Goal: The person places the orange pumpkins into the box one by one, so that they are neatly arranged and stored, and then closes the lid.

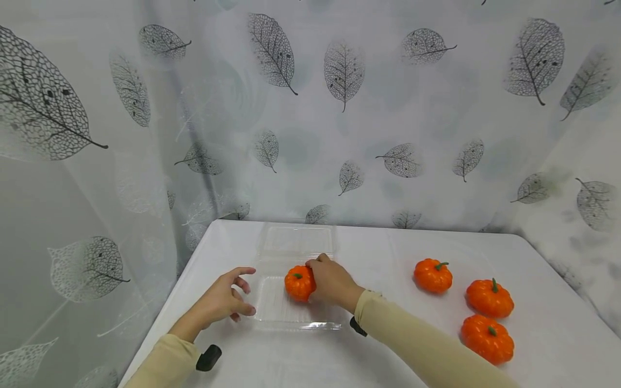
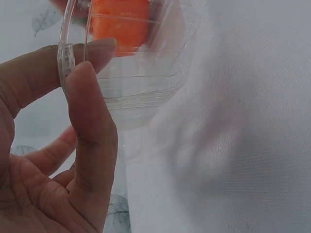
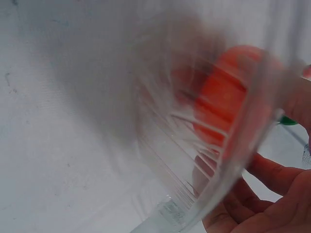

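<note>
A clear plastic container with its lid folded back lies on the white table. The right hand grips an orange pumpkin with a green stem over the container's right half; the right wrist view shows the pumpkin through the clear wall, beside the fingers of the right hand. At the container's left side is the left hand, fingers spread and slightly bent. In the left wrist view the thumb and a finger of the left hand are at the clear rim, pumpkin behind it.
Three more orange pumpkins, one at the back, one in the middle and one nearer, sit on the right part of the white table. A leaf-patterned curtain hangs behind the table and along its left side.
</note>
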Motion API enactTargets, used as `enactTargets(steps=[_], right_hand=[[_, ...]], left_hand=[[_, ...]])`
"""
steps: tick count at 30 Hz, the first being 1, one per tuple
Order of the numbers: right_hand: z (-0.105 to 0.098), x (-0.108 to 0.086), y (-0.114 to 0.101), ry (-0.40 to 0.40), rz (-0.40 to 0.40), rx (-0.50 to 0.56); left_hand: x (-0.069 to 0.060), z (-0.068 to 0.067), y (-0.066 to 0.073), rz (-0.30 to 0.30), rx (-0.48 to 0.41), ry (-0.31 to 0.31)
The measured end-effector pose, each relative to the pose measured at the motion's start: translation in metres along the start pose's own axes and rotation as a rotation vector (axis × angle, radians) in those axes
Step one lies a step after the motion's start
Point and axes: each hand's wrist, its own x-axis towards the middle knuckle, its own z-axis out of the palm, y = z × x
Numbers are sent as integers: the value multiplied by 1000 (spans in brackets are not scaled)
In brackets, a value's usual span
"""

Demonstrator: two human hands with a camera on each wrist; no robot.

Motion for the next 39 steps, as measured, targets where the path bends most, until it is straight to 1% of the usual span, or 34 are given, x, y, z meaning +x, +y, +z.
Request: enactTargets(steps=[7,11,13,16,17,21,24,28,31,33,36,39], right_hand=[[1,-3,1,8,9,-5],[-7,-6,5,27,-4,23],[-12,-9,8,28,-4,64],[-18,-15,12,0,27,210],[-19,-17,13,-18,53,283],[-25,-28,13,-86,189,638],[-31,-37,10,-154,258,893],[-36,-44,7,-257,323,1143],[-34,-46,5,-292,372,1254],[-30,-47,4,-302,398,1295],[-22,-46,3,-308,404,1338],[-15,-45,2,-305,384,1397]], left_hand=[[-1,1,0,-3,2,5],[0,0,0,1,1,2],[0,0,0,5,0,1],[0,-1,1,11,-3,-3],[0,-1,1,15,-3,-5],[0,-3,2,36,-4,-13],[0,-5,2,50,1,-17],[-1,-7,3,54,6,-23],[-1,-7,3,55,3,-31],[-1,-7,2,57,1,-36],[-1,-7,1,67,-4,-47],[-2,-7,0,78,-13,-58]])
